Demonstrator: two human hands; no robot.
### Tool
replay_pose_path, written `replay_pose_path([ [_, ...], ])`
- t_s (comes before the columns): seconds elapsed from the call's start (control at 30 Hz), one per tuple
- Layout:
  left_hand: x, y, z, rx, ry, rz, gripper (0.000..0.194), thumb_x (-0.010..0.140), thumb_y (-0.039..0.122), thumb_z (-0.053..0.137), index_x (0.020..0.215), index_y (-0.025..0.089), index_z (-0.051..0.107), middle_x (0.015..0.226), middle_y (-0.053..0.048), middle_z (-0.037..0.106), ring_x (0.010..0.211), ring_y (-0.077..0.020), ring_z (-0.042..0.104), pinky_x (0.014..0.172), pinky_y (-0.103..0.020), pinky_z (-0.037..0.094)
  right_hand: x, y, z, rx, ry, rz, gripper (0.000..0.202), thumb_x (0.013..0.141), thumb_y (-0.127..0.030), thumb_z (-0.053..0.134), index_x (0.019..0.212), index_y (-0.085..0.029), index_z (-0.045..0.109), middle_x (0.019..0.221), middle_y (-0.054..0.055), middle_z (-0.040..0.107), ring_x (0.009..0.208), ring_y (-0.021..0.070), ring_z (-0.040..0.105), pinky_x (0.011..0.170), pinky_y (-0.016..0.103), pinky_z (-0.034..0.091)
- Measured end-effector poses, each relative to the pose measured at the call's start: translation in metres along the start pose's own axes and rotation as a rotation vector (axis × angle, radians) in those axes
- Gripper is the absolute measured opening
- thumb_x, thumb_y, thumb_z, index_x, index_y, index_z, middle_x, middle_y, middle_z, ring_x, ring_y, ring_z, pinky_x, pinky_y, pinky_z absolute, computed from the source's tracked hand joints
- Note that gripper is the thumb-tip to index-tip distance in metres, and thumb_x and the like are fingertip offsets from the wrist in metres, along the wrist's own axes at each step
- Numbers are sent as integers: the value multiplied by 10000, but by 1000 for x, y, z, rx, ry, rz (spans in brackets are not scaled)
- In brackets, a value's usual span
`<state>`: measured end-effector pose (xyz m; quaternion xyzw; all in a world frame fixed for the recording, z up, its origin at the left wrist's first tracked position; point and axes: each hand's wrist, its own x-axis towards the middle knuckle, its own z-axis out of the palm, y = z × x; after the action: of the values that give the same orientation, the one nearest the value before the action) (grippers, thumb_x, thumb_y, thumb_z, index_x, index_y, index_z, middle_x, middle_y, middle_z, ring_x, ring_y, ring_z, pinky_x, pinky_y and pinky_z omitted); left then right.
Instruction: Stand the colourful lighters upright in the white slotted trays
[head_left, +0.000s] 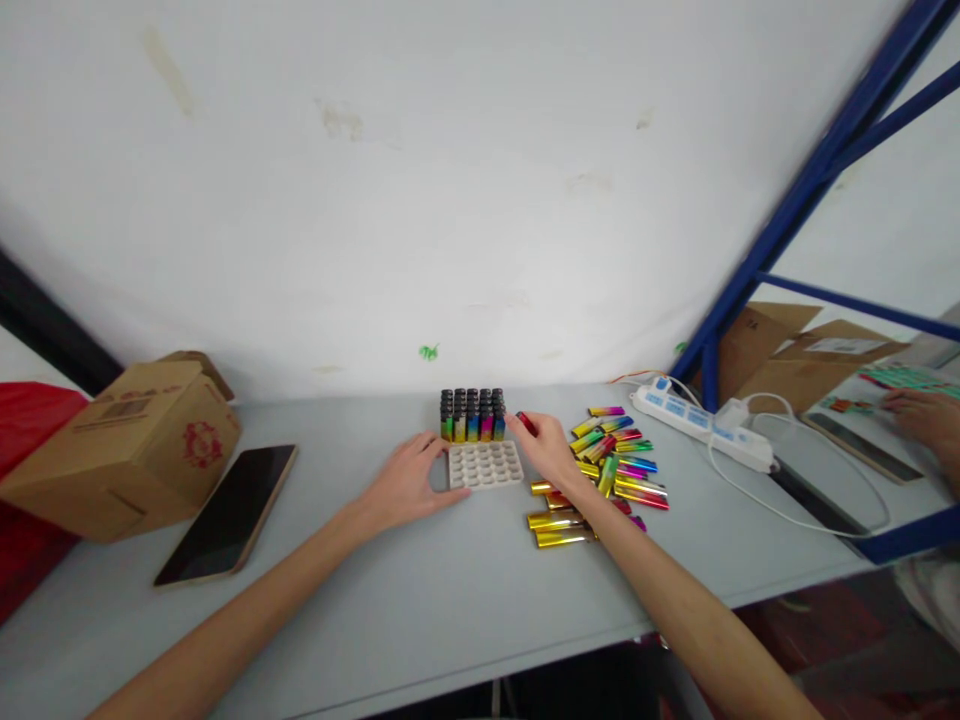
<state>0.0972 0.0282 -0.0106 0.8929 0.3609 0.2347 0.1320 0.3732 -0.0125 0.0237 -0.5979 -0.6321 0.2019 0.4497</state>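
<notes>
The left hand (409, 478) spreads loosely along the left edge of the tray (486, 466) on the counter (450, 580), while the right hand (551, 447) pinches what looks like a lighter (528, 424) beside the upright lighters (472, 415), apparently a placing step calling for careful alignment.

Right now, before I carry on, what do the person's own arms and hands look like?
The left hand and right hand are gloveless. The left arm and right arm are bare as far as they show, with no sleeves, watch or cables visible. Small markings are too fine to tell.
</notes>
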Motion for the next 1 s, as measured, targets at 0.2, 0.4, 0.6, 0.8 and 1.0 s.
replay_pose_path([
  [0.2, 9, -2, 5, -14, 22, -26, 591, 852, 701, 872, 1207, 243, 757, 1220, -105, 774, 1131, -361, 747, 1077, -513, 611, -5, 4, 2, -35, 8, -33, 478, 986, -552, 529, 623, -272, 392, 583, -49, 380, 623, 146, 363, 612, 304, 252],
  [0.4, 2, -3, 3, -42, 4, -25, 647, 836, 768, 860, 1212, 248, 770, 1189, -85, 758, 1096, -348, 740, 1077, -502, 614, -12, 2, 0, -48, 11, -30, 421, 974, -491, 531, 639, -270, 403, 585, -51, 398, 620, 147, 371, 616, 306, 254],
  [0.6, -6, -2, 3, -45, -20, 5, 686, 830, 826, 856, 1204, 260, 761, 1226, -88, 762, 1151, -357, 730, 1128, -509, 594, -19, -5, -1, -37, 13, -46, 580, 1032, -688, 502, 648, -274, 369, 585, -53, 366, 628, 145, 341, 612, 308, 256],
  [0.8, -10, 0, 3, -29, -29, 22, 733, 812, 834, 872, 1261, 265, 760, 1309, -102, 754, 1222, -369, 723, 1169, -526, 570, -22, -7, 0, -35, -8, -59, 601, 1033, -710, 505, 644, -275, 363, 580, -53, 359, 618, 144, 336, 608, 310, 256],
  [1.0, -11, -1, 0, -40, -33, 56, 651, 856, 726, 879, 1296, 263, 748, 1318, -102, 751, 1255, -363, 723, 1208, -513, 559, -19, 1, 2, -44, -13, -53, 434, 992, -543, 486, 663, -275, 394, 586, -48, 398, 618, 148, 362, 617, 316, 244],
])
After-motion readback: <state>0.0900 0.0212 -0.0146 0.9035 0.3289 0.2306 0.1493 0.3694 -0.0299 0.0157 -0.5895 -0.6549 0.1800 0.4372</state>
